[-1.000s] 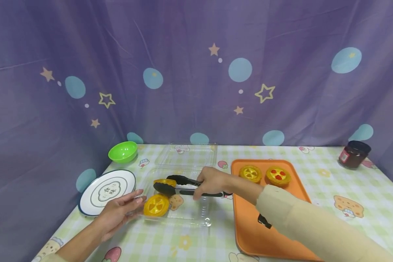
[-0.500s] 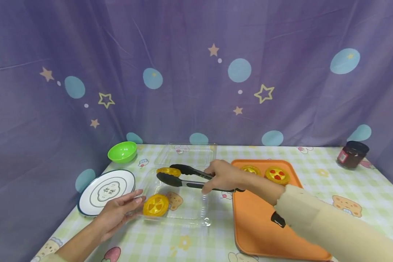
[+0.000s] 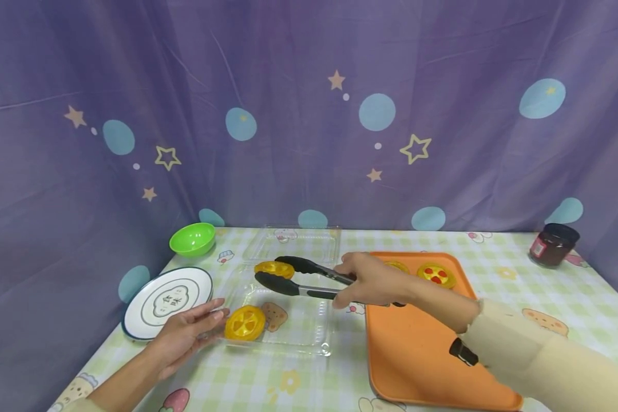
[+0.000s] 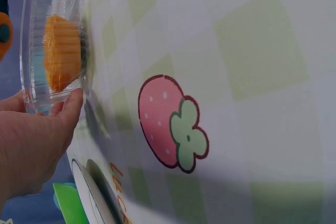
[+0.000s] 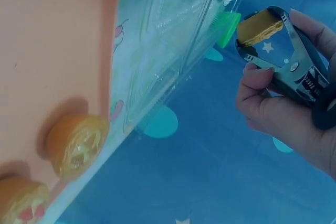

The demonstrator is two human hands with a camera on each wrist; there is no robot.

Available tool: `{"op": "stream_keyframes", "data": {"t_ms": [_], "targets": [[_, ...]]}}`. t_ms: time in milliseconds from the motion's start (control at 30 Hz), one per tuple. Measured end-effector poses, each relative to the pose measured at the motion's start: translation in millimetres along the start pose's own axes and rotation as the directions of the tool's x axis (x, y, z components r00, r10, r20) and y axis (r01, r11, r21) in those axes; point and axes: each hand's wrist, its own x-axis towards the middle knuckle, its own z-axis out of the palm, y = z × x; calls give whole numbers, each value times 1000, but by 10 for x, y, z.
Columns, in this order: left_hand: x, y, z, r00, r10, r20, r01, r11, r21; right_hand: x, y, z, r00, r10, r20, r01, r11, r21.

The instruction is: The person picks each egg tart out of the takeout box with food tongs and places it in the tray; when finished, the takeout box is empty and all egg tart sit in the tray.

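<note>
My right hand (image 3: 373, 280) grips black-tipped tongs (image 3: 316, 290) above a clear plastic container (image 3: 298, 332). Between their tips is a yellow egg tart (image 3: 274, 269), tipped partly on edge; the right wrist view shows that tart (image 5: 260, 27) clasped between both tips. A second egg tart (image 3: 244, 323) lies in the container's near left corner. With fingers mostly straight, my left hand (image 3: 187, 332) touches the container's left end. In the left wrist view its fingertips (image 4: 76, 98) are right at the container's lower corner, close to the tart inside (image 4: 62, 53).
The container's lid (image 3: 293, 243) lies raised behind it. On the right an orange tray (image 3: 407, 355) bears two tarts, one with red pieces (image 3: 435, 274). A plate (image 3: 146, 312) and green bowl (image 3: 193, 240) stand left. A dark jar (image 3: 553, 246) stands far right.
My right hand has moved up and to the right with the tongs, lifting the held tart away from the tart in the corner. My left hand has stayed at the container.
</note>
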Motion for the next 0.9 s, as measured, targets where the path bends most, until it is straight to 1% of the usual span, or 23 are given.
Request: {"op": "stream_keyframes", "data": {"t_ms": [100, 300, 367, 533, 633, 733, 900], "targets": [[2, -2, -6, 1000, 2, 6, -2, 1000, -2, -69, 1, -53, 1000, -17, -23, 17, 999, -28], [2, -4, -3, 1000, -3, 0, 3, 1000, 3, -261, 18, -200, 998, 35, -56, -37, 999, -27], [-5, 4, 2, 1000, -4, -4, 4, 1000, 9, -311, 32, -233, 998, 18, -64, -20, 999, -29], [-15, 19, 9, 1000, -16, -8, 16, 1000, 14, -407, 68, -274, 997, -23, -75, 17, 997, -80], [-11, 21, 5, 1000, -17, -9, 17, 1000, 6, -463, 80, -300, 997, -6, -77, -1, 996, -90], [-4, 22, -2, 1000, -19, -14, 19, 1000, 1, -515, 82, -326, 997, 16, -80, -22, 997, -76], [4, 16, -7, 1000, -18, -11, 18, 1000, 2, -623, 90, -342, 993, 37, -113, -47, 995, -90]]}}
